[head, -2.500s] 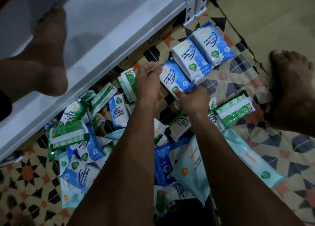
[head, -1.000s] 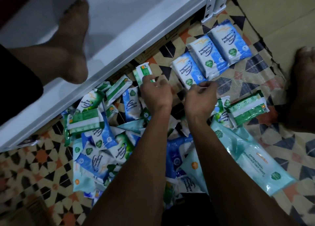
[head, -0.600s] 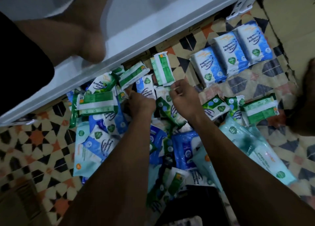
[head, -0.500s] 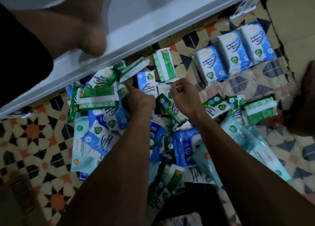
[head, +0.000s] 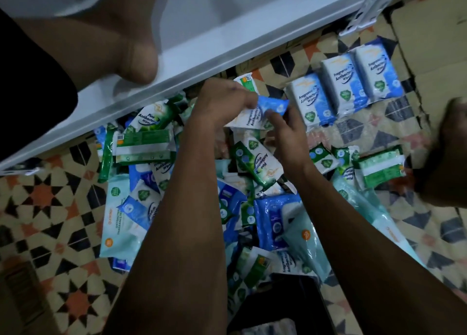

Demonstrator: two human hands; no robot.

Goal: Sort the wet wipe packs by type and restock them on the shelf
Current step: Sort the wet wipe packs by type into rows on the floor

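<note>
**Both hands on a blue pack**

Nearest, a loose heap of green and blue plastic wipe packs (head: 192, 183) covers the patterned floor. Above it, the left hand (head: 219, 107) and right hand (head: 285, 129) pinch one blue-and-white fragrance-free wipe pack (head: 262, 112) (lifted off the heap). Beyond, a row of three matching blue packs (head: 346, 84) lies beside the white metal shelf (head: 227, 31).

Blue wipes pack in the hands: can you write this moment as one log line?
step: sorting | left hand: grips blue wipes pack | right hand: pinches same pack | blue row: three on floor | shelf: no packs

Blue-white pack (head: 261, 112) tilted above mixed pile (head: 192, 183), beside 3 aligned blue packs (head: 346, 86).
</note>
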